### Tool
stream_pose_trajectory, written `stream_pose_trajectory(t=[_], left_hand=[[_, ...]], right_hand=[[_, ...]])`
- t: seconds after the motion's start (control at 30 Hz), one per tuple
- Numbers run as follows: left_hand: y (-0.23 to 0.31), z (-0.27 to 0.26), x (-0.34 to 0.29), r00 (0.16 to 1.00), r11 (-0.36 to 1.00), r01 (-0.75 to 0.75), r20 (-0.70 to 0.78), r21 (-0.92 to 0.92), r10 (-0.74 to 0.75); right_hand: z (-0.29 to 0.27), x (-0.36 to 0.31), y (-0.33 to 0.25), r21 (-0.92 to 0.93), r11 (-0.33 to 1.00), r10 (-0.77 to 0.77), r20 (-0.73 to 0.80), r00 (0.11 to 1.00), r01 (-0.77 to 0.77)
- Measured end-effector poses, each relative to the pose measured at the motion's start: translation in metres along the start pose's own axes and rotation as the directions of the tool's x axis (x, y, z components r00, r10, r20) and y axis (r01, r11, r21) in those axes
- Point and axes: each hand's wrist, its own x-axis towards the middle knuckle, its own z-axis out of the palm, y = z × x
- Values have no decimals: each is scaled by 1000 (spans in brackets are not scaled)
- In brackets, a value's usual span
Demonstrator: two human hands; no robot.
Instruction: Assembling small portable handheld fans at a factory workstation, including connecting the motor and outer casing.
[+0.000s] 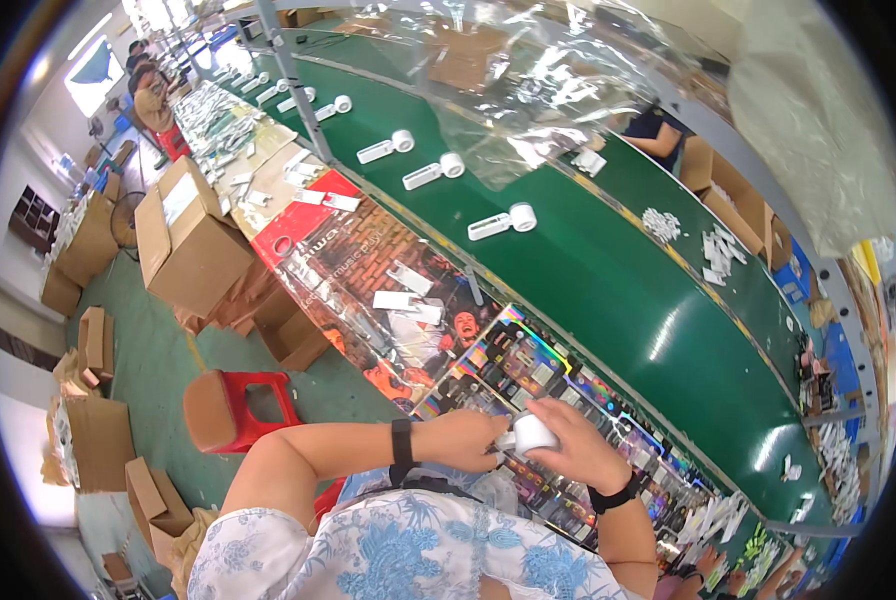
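Note:
In front of my body I hold a white handheld device with a round head [535,434]. My left hand [460,440] is closed at the handle end, and its fingers hide most of the handle. The fingers of my right hand [580,447] curve around the round head from the other side. Both hands are above the work table, which has a dark printed cover [528,365]. Similar white devices lie spaced out on the green conveyor belt beyond it, the nearest being a round-headed device [501,222].
White flat parts [408,302] lie on the poster-covered table to the left. A red stool with a brown seat [230,410] and an open carton [193,240] stand left. Clear plastic sheeting [528,90] hangs over the green belt [648,330]. Other people's hands [738,580] show lower right.

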Motion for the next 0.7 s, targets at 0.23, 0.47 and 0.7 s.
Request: stream_pose_trajectory(t=[0.23,0.47,0.7], left_hand=[[-56,-26,-57,981,976,177,-62,-125,-186],[-91,-50,-124,889,880,276,-246,-387,-387],[-127,-25,-148,631,291,-223,-365,-930,-685]], right_hand=[[30,97,-3,128,982,-161,194,968,138],[85,192,-6,298,874,-452,215,865,383],[173,318,67,619,776,-25,222,975,-121]])
